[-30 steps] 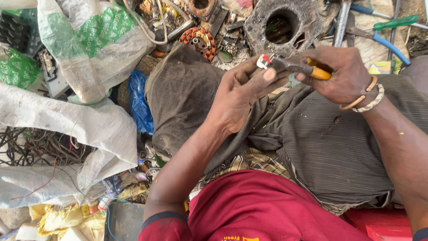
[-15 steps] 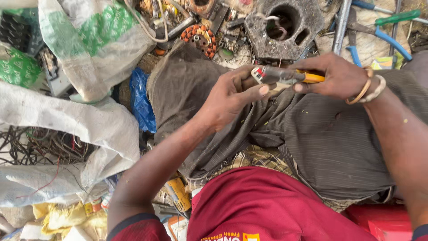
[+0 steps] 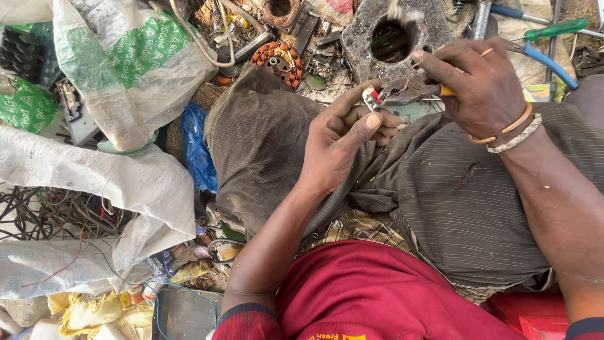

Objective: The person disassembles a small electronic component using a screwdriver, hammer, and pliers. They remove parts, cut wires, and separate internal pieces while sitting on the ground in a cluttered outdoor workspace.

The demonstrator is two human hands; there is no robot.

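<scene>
— The fingers first: how do they sit?

— The left hand [image 3: 343,141] pinches a small red-and-white part [image 3: 371,97] between thumb and curled fingertips, holding it up just above the lap. The right hand [image 3: 481,85] is clenched around the orange handles of a pair of pliers [image 3: 409,93], whose nose meets the part. Both hands are closed on something — neither is loose.

— And the part itself, how would it handle?

— Light, I'd judge, and rigid; small enough to slip out of a pinch, so a grip on its sides close to the pliers looks soundest. A thin wire seems to trail from it, though that is too fine to be sure of. The pliers are hard metal, best held well back on the handles, as they are now.

— The arms?

— The left forearm rises from the red shirt [image 3: 371,296] with the wrist bent inward. The right comes in from the side, bangles [image 3: 513,129] at the wrist, the back of the hand turned up.

— Around them?

— A striped grey-brown cloth [image 3: 453,189] over the knees. Beyond it lies a heavy grey metal block [image 3: 371,19] with a round bore, a copper-wound stator [image 3: 277,60], blue-handled tools [image 3: 544,56], woven sacks [image 3: 126,56] and tangled wires [image 3: 50,214] to the left.
</scene>
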